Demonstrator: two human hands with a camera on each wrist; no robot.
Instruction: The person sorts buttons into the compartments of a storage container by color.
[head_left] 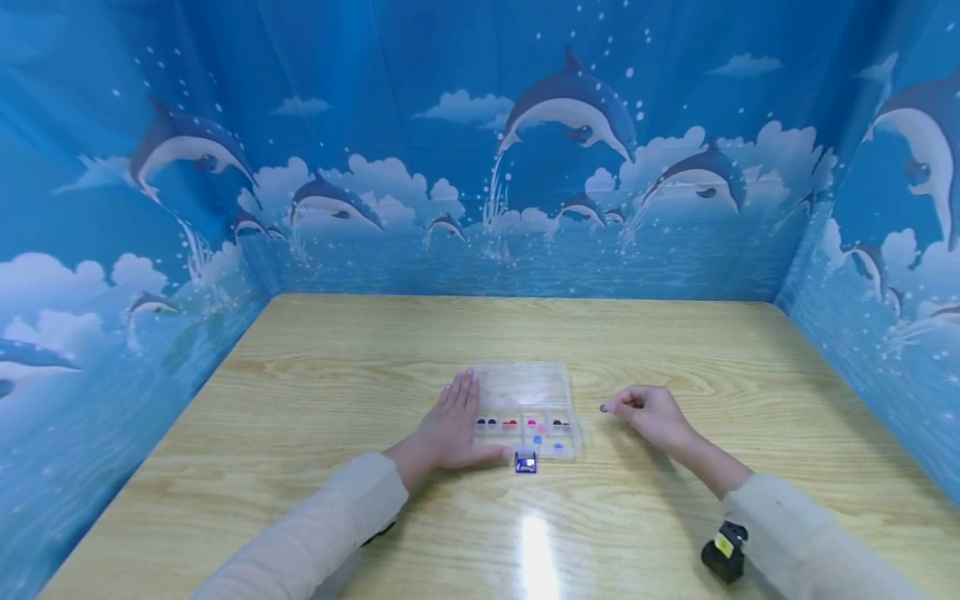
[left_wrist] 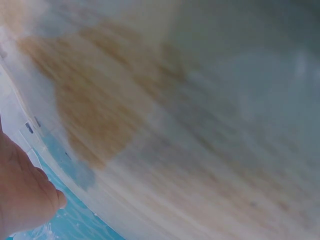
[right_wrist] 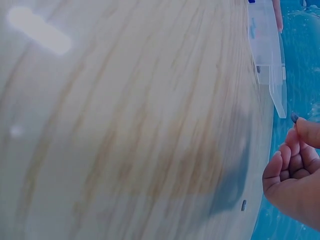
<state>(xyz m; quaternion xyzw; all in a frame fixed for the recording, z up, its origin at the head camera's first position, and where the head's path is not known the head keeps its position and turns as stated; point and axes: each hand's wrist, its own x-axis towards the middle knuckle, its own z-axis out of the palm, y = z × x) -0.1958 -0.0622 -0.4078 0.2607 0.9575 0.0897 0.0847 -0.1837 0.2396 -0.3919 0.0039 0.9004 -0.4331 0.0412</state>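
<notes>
A clear plastic compartment box (head_left: 551,450) stands on the table with its lid (head_left: 525,383) lifted open toward the back. Small red beads (head_left: 510,422), blue beads (head_left: 537,439) and dark beads (head_left: 562,423) lie in its compartments. My left hand (head_left: 453,429) rests flat along the box's left side, fingers straight, thumb at the front edge. To the right of the box, my right hand (head_left: 652,414) pinches a small dark bead (right_wrist: 294,117) between thumb and index finger, above the table. The left wrist view shows only part of the left hand (left_wrist: 27,190).
A small dark blue object (head_left: 526,462) sits at the box's front edge, near the left thumb. Another small dark piece (right_wrist: 243,205) lies on the wooden table (head_left: 337,358) below the right hand. Dolphin-printed curtains (head_left: 450,125) enclose the table's back and sides.
</notes>
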